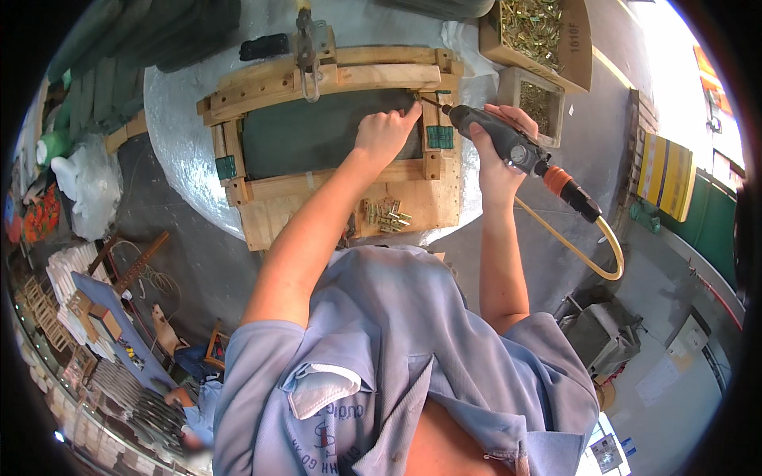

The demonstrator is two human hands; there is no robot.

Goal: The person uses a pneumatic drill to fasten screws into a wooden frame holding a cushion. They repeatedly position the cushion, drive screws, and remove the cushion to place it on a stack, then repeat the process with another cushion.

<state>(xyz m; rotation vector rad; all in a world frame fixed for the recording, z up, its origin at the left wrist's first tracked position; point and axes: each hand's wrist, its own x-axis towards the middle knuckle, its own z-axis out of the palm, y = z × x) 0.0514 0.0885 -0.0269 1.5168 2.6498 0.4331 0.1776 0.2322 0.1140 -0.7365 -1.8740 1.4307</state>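
My right hand [508, 147] is wrapped round a black air screwdriver [496, 135] with an orange hose fitting. Its thin bit points left at the inner right corner of a wooden jig frame [389, 77] around a dark green panel [317, 131]. At that corner my left hand [385, 131] reaches its index finger to a small brass-coloured piece by the bit tip. Its other fingers are curled, and whatever they hold is hidden. A metal toggle clamp [306, 59] stands over the far rail. Several brass-coloured fittings [385, 214] lie on the plywood near me.
A cardboard box [575, 44] of brass-coloured fittings and a smaller tray [559, 119] of tiny parts stand at the far right. A yellow air hose [611, 246] loops below the tool. Dark green cushion-like pieces [151, 36] are piled far left. Another person [206, 408] is at lower left.
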